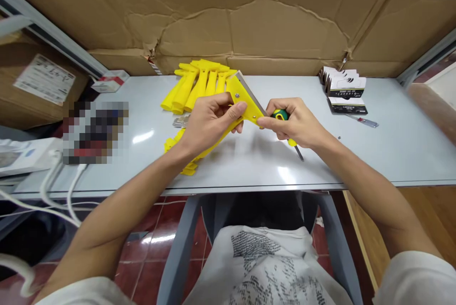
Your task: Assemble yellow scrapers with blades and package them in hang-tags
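My left hand (215, 119) is closed round a yellow scraper (245, 100) with a metal blade along its upper right edge and two screws in its face. The scraper is tilted above the table, its handle running down to the left. My right hand (294, 122) grips a green and yellow screwdriver (292, 142), whose shaft points down to the right, while its thumb and fingers touch the scraper's right corner. Behind my left hand lies a pile of yellow scraper bodies (201, 81). More yellow parts (188, 168) lie under my left forearm.
Black and white cards (347, 91) stand at the back right, beside a small clear-handled screwdriver (366, 122). A red and white box (110, 81) sits back left. Cables and a white box (24, 155) are at the left edge. Cardboard (249, 34) backs the table (402, 153).
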`<state>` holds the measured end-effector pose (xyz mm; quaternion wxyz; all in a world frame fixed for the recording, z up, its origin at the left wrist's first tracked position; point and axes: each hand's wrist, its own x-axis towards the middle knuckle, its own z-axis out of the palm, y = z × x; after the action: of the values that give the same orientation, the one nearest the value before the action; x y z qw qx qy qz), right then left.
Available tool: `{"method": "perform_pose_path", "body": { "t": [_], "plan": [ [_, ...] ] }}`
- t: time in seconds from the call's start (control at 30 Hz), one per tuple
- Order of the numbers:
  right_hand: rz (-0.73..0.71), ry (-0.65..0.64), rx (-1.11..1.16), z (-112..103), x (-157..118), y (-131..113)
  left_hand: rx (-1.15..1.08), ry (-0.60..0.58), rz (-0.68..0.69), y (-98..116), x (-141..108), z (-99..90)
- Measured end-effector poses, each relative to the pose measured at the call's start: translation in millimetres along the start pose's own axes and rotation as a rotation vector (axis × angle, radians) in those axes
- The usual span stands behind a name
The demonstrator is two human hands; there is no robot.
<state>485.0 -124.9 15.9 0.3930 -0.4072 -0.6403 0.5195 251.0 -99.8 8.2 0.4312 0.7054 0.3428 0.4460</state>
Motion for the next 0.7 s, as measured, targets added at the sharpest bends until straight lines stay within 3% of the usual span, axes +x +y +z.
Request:
{"method": "perform_pose_path", "body": {
  "t": [0.13, 0.2, 0.27, 0.4, 0.53, 0.7],
  "plan": [
    [-0.008, 0.032, 0.086, 8, 3, 5, -0.004, 0.0, 0.006, 6, -2, 0.2],
    [-0.013, 0.109, 0.136, 3, 1, -1, 0.029, 0.005, -0.002, 10, -1, -1.7],
    [-0.048, 0.247, 0.167, -14, -5, -14, 0.074, 0.013, -0.01, 11, 2, -6.3],
    [-0.169, 0.496, 0.035, -76, -20, -43, 0.128, 0.012, 0.011, 3, 7, -19.2],
    [-0.28, 0.807, -0.098, -123, -25, -43, 0.323, 0.074, 0.132, -10, 7, -23.9],
    [-0.11, 0.757, -0.143, -138, -12, -18, 0.555, 0.2, 0.315, -19, 8, -15.9]
  ]
}}
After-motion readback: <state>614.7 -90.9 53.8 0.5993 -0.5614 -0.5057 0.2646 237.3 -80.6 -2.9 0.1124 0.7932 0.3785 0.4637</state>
